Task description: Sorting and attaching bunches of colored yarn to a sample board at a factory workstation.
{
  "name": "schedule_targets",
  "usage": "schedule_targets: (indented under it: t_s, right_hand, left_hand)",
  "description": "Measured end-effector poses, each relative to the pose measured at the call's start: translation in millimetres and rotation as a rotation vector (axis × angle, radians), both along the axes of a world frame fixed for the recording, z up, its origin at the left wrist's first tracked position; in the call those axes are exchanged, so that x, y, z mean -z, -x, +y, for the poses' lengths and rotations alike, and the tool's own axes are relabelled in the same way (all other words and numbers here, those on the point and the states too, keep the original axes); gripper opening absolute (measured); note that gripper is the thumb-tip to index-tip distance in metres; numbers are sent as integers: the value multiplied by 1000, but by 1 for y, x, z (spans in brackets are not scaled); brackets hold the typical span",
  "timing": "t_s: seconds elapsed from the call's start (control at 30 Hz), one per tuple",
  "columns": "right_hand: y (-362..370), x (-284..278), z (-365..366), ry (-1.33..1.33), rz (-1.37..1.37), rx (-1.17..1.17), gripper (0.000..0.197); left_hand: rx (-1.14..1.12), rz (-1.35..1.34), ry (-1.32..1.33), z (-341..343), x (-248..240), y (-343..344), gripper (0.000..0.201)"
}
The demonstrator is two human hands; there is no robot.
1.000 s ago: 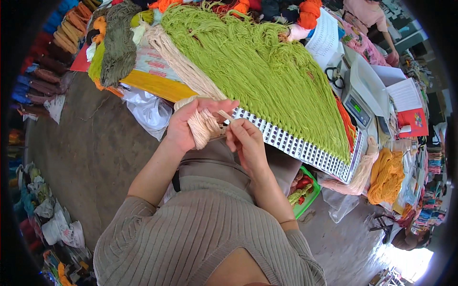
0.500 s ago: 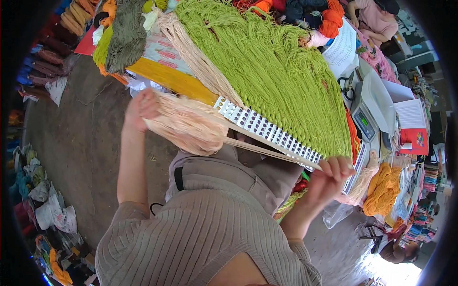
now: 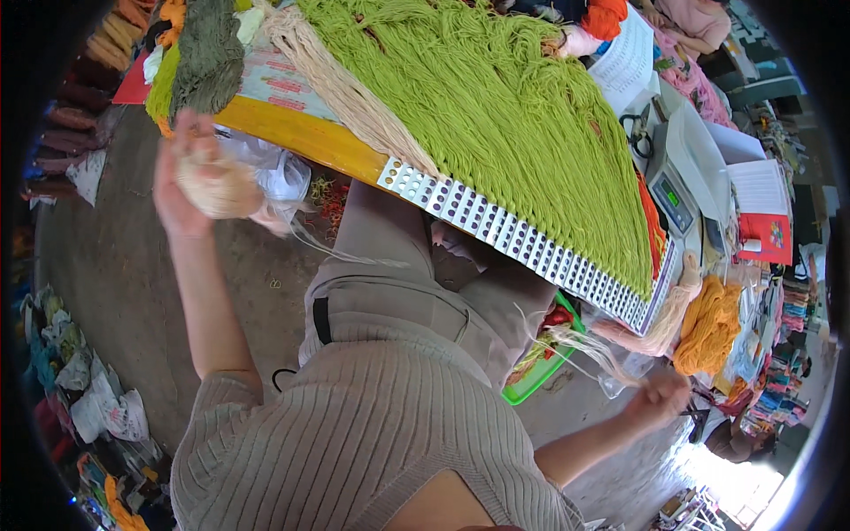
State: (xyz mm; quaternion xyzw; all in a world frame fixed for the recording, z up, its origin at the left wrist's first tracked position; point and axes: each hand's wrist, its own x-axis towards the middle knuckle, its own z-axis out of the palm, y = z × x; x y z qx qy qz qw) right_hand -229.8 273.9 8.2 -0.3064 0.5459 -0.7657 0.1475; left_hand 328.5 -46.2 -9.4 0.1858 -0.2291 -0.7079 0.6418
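My left hand [image 3: 184,199], blurred by motion, is raised over the floor off the table's left end. It is closed around a bunched pale peach yarn hank [image 3: 215,188], whose loose ends trail toward my lap. Far out to my right, my right hand [image 3: 660,398] is closed on thin pale yarn strands [image 3: 598,350] that stream back toward my knee. In front of me, a white perforated strip [image 3: 496,226] runs along the table edge. Lime green yarn [image 3: 496,133] fans out from its holes, and a beige yarn bundle [image 3: 354,97] lies at its left end.
A yellow table edge [image 3: 292,133] borders the left side. Grey-green yarn [image 3: 208,62] hangs at its corner. A scale [image 3: 671,199], black scissors [image 3: 636,134] and orange yarn [image 3: 708,327] lie at right. A green tray [image 3: 536,380] sits below, by my right knee.
My hands have moved widely apart, the left outward and up, the right outward and down. The yarn stretched between them is now in two separate pieces, one in each hand.
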Motion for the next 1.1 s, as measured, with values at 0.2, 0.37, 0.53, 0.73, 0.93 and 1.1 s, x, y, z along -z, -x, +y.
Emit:
schedule_targets:
  t_s: [0.2, 0.37, 0.53, 0.73, 0.93, 1.1]
  right_hand:
    - [-120, 68, -131, -485, 132, -450, 18]
    - [-182, 78, -211, -585, 164, -648, 17]
    - [-187, 114, -236, -608, 213, -558, 14]
    - [-192, 120, -238, -581, 239, -489, 16]
    - [-194, 124, -235, -593, 416, -380, 14]
    - [-191, 124, -236, -538, 552, -412, 12]
  left_hand:
    - [525, -304, -344, 11, 33, 137, 34]
    - [802, -557, -511, 12, 47, 190, 37]
    - [849, -734, -512, 9, 56, 204, 33]
    - [817, -1175, -151, 12, 41, 223, 19]
    - [657, -1137, 11, 12, 78, 226, 16]
    - [697, -1046, -172, 3, 75, 227, 11]
